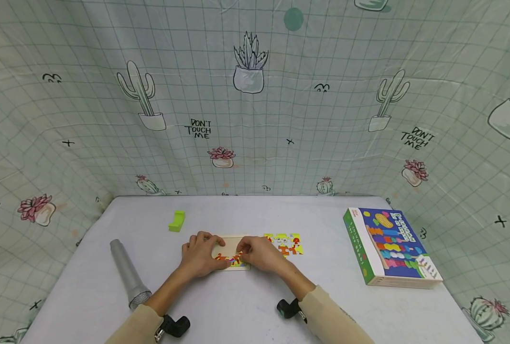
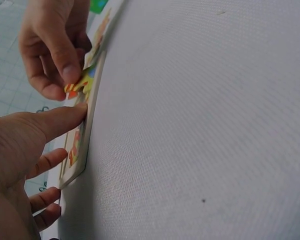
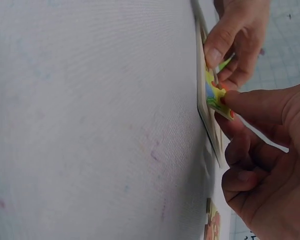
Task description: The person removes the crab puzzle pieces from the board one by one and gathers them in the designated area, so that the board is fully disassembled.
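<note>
A shallow wooden puzzle tray (image 1: 231,239) lies on the table, with colourful jigsaw pieces (image 2: 74,150) along its near side. My left hand (image 1: 200,255) rests over the tray's left end, thumb extended onto the near edge and fingers spread toward the far side. Between thumb and fingertips, my right hand (image 1: 261,253) pinches a yellow, blue and red jigsaw piece (image 3: 216,98), held tilted at the tray's right part. Right of that hand lie several loose puzzle pieces (image 1: 295,242), partly hidden by it in the head view.
A green block (image 1: 177,221) sits behind the left hand. Beside the left forearm lies a grey mesh tube (image 1: 127,272). A colourful toy box (image 1: 392,246) is at the table's right. Patterned cloth (image 1: 255,119) hangs behind the white table (image 1: 237,306).
</note>
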Tool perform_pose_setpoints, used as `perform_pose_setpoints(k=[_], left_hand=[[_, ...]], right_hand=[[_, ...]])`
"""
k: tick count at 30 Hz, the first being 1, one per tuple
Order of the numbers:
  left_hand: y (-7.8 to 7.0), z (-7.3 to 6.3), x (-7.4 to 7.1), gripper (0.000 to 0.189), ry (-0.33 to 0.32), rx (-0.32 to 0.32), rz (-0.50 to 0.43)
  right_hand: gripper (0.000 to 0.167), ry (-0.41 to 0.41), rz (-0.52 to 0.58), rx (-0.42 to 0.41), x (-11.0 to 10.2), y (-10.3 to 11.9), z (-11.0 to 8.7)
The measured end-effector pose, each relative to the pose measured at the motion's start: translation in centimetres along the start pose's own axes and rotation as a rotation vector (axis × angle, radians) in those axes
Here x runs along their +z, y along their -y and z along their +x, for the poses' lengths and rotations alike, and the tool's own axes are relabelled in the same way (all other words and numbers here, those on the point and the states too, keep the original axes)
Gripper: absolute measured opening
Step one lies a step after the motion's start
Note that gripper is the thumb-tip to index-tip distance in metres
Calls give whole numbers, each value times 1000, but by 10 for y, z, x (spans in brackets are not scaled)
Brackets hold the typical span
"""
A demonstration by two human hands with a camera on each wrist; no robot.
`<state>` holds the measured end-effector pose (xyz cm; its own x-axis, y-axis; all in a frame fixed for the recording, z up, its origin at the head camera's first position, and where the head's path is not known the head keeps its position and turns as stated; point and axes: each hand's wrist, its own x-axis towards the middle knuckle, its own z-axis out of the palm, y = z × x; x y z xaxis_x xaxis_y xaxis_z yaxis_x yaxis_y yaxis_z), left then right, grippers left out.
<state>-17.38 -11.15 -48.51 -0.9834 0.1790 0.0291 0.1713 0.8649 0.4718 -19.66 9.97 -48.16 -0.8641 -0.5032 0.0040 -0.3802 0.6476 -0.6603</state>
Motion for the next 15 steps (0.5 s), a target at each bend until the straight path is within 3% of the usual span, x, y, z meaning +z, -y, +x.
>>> perform_pose_setpoints(k=[15], left_hand=[[1,0,0,48,2,1,-6]], right_hand=[[13,5,38,1,0,-2,-1]])
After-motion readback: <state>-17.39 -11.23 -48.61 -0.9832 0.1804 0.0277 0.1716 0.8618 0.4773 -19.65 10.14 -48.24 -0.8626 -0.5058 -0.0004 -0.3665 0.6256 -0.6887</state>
